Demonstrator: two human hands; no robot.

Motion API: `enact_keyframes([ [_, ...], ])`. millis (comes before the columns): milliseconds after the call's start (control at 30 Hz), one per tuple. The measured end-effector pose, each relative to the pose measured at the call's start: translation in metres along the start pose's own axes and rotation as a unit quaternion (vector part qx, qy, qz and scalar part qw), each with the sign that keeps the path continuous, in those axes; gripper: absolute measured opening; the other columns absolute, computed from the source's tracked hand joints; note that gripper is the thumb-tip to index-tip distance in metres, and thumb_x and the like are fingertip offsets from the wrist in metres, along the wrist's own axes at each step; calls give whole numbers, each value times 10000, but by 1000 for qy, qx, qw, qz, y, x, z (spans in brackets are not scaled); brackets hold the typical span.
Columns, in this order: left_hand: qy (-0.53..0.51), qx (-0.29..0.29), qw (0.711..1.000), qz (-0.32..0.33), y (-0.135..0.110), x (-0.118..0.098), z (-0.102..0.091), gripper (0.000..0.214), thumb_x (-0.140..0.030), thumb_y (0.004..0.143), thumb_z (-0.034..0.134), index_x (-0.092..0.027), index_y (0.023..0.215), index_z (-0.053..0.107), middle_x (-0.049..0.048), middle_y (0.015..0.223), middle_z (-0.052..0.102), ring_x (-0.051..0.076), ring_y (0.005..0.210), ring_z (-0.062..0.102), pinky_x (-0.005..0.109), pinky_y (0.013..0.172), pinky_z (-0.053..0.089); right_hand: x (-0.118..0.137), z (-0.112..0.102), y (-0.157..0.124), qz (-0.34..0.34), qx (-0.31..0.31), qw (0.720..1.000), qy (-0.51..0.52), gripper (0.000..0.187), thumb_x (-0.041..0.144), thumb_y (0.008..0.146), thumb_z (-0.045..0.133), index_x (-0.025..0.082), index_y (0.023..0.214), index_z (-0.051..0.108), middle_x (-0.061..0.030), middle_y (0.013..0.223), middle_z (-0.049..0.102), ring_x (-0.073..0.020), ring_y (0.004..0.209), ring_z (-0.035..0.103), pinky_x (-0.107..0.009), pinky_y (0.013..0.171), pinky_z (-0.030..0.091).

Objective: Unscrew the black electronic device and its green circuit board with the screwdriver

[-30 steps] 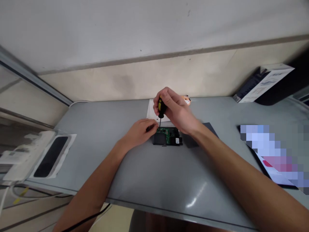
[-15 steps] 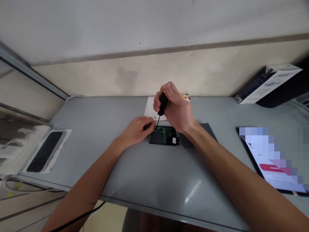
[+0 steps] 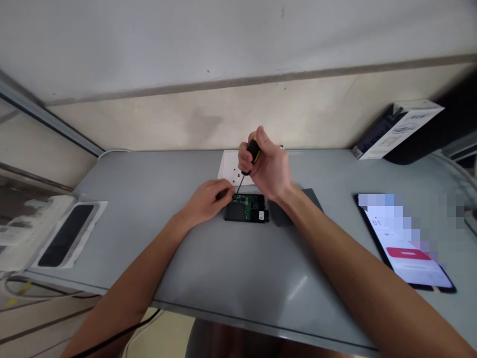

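My right hand (image 3: 266,161) is closed around the black and yellow handle of a screwdriver (image 3: 254,150). Its thin shaft slants down to the upper left edge of an opened black device with a green circuit board (image 3: 246,208), which lies on the grey table. My left hand (image 3: 208,200) rests at that device's left corner, fingers curled and pinched close to the screwdriver tip. Whatever those fingers hold, if anything, is hidden. Behind the device lies a white sheet (image 3: 227,166) with several small dark screws on it. A flat dark panel (image 3: 281,215) lies partly under my right wrist.
A tablet with a lit screen (image 3: 406,253) lies at the right. At the back right, a white and dark blue box (image 3: 400,130) leans beside a black object. On the left, a phone (image 3: 67,236) lies on white wrapping beside a white power strip (image 3: 26,228).
The view has shifted slightly, so most things sit further left. My right hand has turned a little on the screwdriver, its thumb now pointing up, and more small screws show on the sheet.
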State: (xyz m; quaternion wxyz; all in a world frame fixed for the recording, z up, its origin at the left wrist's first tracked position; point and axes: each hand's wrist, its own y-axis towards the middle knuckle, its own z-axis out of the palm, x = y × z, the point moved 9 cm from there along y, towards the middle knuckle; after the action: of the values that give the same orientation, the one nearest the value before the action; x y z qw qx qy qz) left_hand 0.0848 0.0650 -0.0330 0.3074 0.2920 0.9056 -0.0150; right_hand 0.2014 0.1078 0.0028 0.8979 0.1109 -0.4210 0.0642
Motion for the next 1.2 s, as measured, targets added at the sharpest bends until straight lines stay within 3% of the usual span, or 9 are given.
enact_keyframes([
  [167, -10, 2, 1000, -8, -1, 0, -1, 269, -327, 1027, 448, -203, 851, 610, 6, 808, 664, 155, 724, 577, 281, 698, 431, 9, 2, 1, 13, 56, 998, -28, 433, 583, 1004, 603, 229, 768, 524, -12, 788, 557, -138, 704, 555, -291, 662, 502],
  [367, -12, -2, 1000, 0, -1, -2, -2, 271, -319, 1020, 448, -203, 839, 614, 7, 800, 662, 161, 743, 583, 287, 731, 448, -1, 15, 0, 12, 36, 999, -22, 506, 716, 989, 504, 243, 811, 502, 33, 666, 431, -119, 576, 425, -268, 571, 433],
  [467, -17, -2, 1000, 8, -1, -3, -2, 266, -316, 1018, 453, -203, 847, 622, 7, 803, 657, 161, 744, 581, 286, 734, 447, -2, 18, -3, -6, 27, 999, -21, 475, 655, 1003, 548, 245, 783, 454, 42, 655, 417, -111, 559, 379, -259, 546, 394],
  [633, -2, 0, 1000, 15, -2, -3, -1, 308, -339, 1032, 448, -200, 826, 630, 15, 794, 641, 168, 748, 581, 287, 716, 434, 6, 18, -4, -10, 77, 996, -37, 347, 453, 1032, 612, 221, 787, 529, -2, 764, 550, -121, 668, 512, -265, 623, 445],
  [767, 2, -4, 1000, 14, -2, -1, 0, 322, -353, 1028, 444, -200, 823, 641, 15, 782, 629, 168, 742, 580, 284, 699, 427, 5, 25, -5, 14, 123, 991, -41, 395, 539, 1038, 561, 212, 819, 587, -7, 742, 528, -131, 668, 516, -279, 635, 460],
  [867, -9, 4, 1000, -7, -2, 1, 1, 311, -360, 1011, 455, -203, 808, 630, -6, 725, 599, 152, 674, 547, 275, 661, 406, 1, 28, -7, 12, 97, 995, -37, 434, 640, 1020, 523, 243, 846, 530, 32, 654, 450, -126, 574, 424, -277, 568, 412],
  [967, -9, 16, 999, -35, -2, 2, 1, 335, -385, 1005, 458, -205, 767, 610, -24, 662, 562, 140, 615, 507, 273, 623, 380, -2, 26, -7, 5, 62, 997, -45, 382, 562, 1020, 583, 259, 839, 435, 61, 628, 419, -112, 538, 368, -258, 541, 372],
  [1067, -15, 18, 998, -64, -3, 1, -3, 347, -398, 1006, 461, -204, 782, 642, -29, 654, 588, 132, 590, 496, 272, 615, 381, 1, 17, -4, -11, 47, 998, -42, 323, 476, 1024, 612, 258, 860, 438, 51, 699, 499, -107, 597, 460, -242, 586, 422],
  [1200, -39, 34, 995, -89, -6, 1, -6, 342, -406, 1004, 470, -202, 883, 717, -8, 758, 706, 140, 634, 566, 269, 625, 419, 4, 9, 2, -7, 57, 997, -52, 315, 501, 1041, 572, 232, 880, 537, 4, 834, 568, -119, 736, 583, -257, 685, 504],
])
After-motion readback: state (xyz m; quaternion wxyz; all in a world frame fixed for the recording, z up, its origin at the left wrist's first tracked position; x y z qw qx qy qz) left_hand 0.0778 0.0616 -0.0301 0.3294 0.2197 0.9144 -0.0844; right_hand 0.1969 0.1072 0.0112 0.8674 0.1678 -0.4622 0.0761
